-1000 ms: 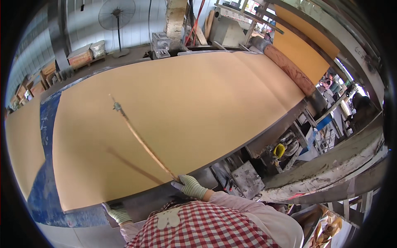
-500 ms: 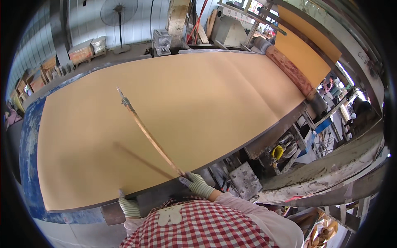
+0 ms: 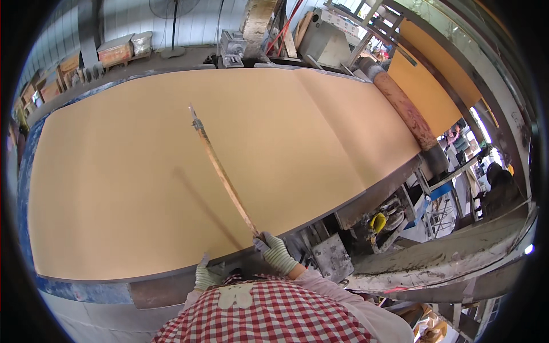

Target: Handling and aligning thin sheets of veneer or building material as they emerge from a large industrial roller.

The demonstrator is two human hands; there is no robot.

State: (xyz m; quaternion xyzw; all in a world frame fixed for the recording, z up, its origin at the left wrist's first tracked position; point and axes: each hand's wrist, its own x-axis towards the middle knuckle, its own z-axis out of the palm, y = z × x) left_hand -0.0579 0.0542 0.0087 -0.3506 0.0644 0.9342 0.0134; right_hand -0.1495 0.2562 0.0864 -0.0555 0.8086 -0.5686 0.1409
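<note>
A long wooden stick (image 3: 224,177) slants up and away over a wide tan sheet (image 3: 131,171), and its shadow falls to the left. At its far end a pale, thin pointed tip is bound on with a dark wrapping. My right hand (image 3: 278,255), in a striped glove with grey fingers, is closed round the near end of the stick. My left hand (image 3: 208,274), in a matching glove, is at the near edge of the sheet with its fingers apart and nothing visible in it. Whether it touches the edge I cannot tell.
The sheet lies on a blue-edged table (image 3: 86,290) and runs right to a worn reddish roller (image 3: 403,106). Another orange-tan sheet (image 3: 420,86) hangs behind the roller. Metal machine parts (image 3: 333,257) stand right of my hands. A grey curved beam (image 3: 440,257) crosses the lower right.
The stick has swung slightly right and stands steeper. My left hand has moved right, nearer my right hand. The sheet's left end has shifted left in the view.
</note>
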